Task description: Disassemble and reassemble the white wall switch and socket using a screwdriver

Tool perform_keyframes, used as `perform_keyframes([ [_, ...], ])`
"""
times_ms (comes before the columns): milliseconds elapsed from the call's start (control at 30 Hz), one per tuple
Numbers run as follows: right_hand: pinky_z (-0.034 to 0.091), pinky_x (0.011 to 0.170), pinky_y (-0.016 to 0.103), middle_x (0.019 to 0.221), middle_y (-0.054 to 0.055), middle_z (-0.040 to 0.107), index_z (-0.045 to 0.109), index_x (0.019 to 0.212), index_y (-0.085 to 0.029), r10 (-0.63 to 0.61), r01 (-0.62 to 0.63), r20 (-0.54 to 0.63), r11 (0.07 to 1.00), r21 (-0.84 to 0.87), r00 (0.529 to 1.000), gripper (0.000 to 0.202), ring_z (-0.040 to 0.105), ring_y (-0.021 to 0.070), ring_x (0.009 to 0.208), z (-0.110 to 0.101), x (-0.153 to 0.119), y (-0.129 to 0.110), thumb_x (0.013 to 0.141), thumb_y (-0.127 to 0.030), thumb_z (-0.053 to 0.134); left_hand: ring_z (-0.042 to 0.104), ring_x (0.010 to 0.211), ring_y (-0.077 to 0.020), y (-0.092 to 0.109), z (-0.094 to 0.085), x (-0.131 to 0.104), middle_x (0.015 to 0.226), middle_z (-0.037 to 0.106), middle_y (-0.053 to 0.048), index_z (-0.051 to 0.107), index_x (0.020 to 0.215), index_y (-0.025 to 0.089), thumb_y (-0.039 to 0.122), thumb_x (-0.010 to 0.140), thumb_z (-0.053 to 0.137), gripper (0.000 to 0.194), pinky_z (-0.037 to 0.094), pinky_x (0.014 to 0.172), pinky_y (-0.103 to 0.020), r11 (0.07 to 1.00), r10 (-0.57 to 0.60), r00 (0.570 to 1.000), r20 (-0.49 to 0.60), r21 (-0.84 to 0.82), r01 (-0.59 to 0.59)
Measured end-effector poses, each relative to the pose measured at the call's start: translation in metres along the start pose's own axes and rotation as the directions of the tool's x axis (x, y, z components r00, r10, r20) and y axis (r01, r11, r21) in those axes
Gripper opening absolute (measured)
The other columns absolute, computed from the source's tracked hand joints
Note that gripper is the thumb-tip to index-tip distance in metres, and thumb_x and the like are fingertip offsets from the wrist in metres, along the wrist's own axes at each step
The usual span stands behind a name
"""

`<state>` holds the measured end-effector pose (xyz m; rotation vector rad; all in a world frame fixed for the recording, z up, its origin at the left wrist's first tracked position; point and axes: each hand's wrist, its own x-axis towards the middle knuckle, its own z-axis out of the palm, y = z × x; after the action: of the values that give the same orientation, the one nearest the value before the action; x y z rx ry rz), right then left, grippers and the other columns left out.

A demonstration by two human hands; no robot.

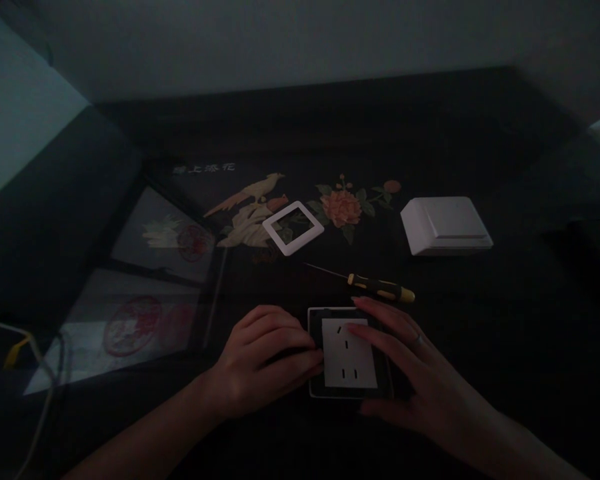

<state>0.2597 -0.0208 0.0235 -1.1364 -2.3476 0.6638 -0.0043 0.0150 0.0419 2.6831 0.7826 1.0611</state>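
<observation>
A wall socket (349, 360) with a white slotted face and a dark surround rimmed in white lies on the dark table, face up. My left hand (267, 357) has its fingers curled against the socket's left edge; its thumb is hidden. From the right, my right hand (405, 360) spans the socket, one fingertip on the top of the white face, another by the upper edge and the thumb near the lower right corner. Just beyond lies a screwdriver (380, 287) with a black and yellow handle, its thin shaft pointing left. Farther off is a white square frame (311, 235) with an open middle.
A white box-shaped item (447, 223) with a raised panel sits to the right. The glossy table (280, 140) bears a painted bird and flowers and reflects a window on the left. A pale cable (43, 413) with a yellow tag (16, 351) hangs at far left.
</observation>
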Motion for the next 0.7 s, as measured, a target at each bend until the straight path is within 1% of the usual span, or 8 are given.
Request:
perform_keyframes([
  [133,0.052,0.105,0.05,0.152,0.018,0.044,0.041,0.143,-0.023,-0.015,0.015,0.005,0.999,-0.042,1.0,0.073,0.043,0.0323,0.141,-0.003,0.002,-0.003,0.081,-0.04,0.077,0.069,0.076,-0.0128,-0.001,0.002,0.0,0.081,0.075,0.002,0.07,0.088,0.019,0.018,0.092,0.068,0.005,0.055,0.078,-0.029,1.0,0.016,1.0,-0.017,0.024,-0.016],
  [267,0.051,0.106,0.051,0.153,0.018,0.043,0.04,0.143,-0.024,-0.015,0.015,0.007,0.999,-0.05,1.0,0.076,0.041,0.0329,0.141,-0.002,0.003,-0.003,0.08,-0.043,0.078,0.067,0.078,-0.014,-0.002,0.005,-0.001,0.081,0.075,0.001,0.07,0.087,0.019,0.019,0.094,0.067,0.007,0.055,0.075,-0.029,1.0,0.01,1.0,-0.028,0.028,-0.009],
  [433,0.05,0.105,0.053,0.153,0.019,0.043,0.039,0.143,-0.024,-0.016,0.017,0.019,0.999,-0.036,1.0,0.076,0.041,0.034,0.142,-0.002,0.003,-0.002,0.08,-0.041,0.078,0.065,0.08,-0.0156,-0.004,0.004,0.0,0.083,0.074,-0.002,0.07,0.092,0.017,0.018,0.096,0.063,0.008,0.056,0.073,-0.03,0.998,-0.064,0.997,-0.044,-0.021,0.063],
  [500,0.05,0.105,0.054,0.154,0.019,0.042,0.038,0.144,-0.024,-0.016,0.017,0.024,0.999,-0.033,1.0,0.077,0.04,0.0348,0.142,-0.002,0.003,-0.002,0.081,-0.041,0.078,0.065,0.081,-0.0159,-0.005,0.001,0.001,0.083,0.074,-0.003,0.069,0.092,0.017,0.017,0.096,0.061,0.009,0.056,0.073,-0.031,0.997,-0.067,0.997,-0.043,-0.029,0.066],
  [533,0.05,0.105,0.055,0.154,0.02,0.041,0.038,0.144,-0.023,-0.016,0.017,0.024,0.999,-0.034,1.0,0.077,0.04,0.0352,0.142,-0.003,0.003,-0.003,0.081,-0.041,0.077,0.065,0.082,-0.0162,-0.005,-0.001,0.001,0.084,0.074,-0.003,0.07,0.092,0.017,0.017,0.096,0.061,0.01,0.056,0.073,-0.032,0.999,-0.045,0.998,-0.034,-0.027,0.044],
  [600,0.049,0.106,0.057,0.154,0.02,0.04,0.037,0.144,-0.023,-0.015,0.016,0.037,0.999,-0.033,0.999,0.076,0.04,0.0353,0.142,-0.003,0.003,-0.003,0.082,-0.041,0.077,0.065,0.083,-0.0165,-0.006,-0.005,0.002,0.086,0.074,-0.003,0.072,0.095,0.017,0.019,0.097,0.06,0.012,0.055,0.078,-0.034,0.999,0.043,0.999,0.0,-0.01,-0.043],
  [700,0.049,0.105,0.058,0.154,0.02,0.04,0.037,0.143,-0.024,-0.01,0.012,0.053,1.0,-0.026,0.999,0.074,0.041,0.0353,0.142,-0.005,0.002,-0.004,0.083,-0.041,0.076,0.067,0.085,-0.0157,-0.008,-0.009,0.003,0.088,0.075,-0.002,0.073,0.101,0.019,0.024,0.1,0.056,0.017,0.053,0.087,-0.034,0.985,0.164,0.985,0.058,0.046,-0.167],
])
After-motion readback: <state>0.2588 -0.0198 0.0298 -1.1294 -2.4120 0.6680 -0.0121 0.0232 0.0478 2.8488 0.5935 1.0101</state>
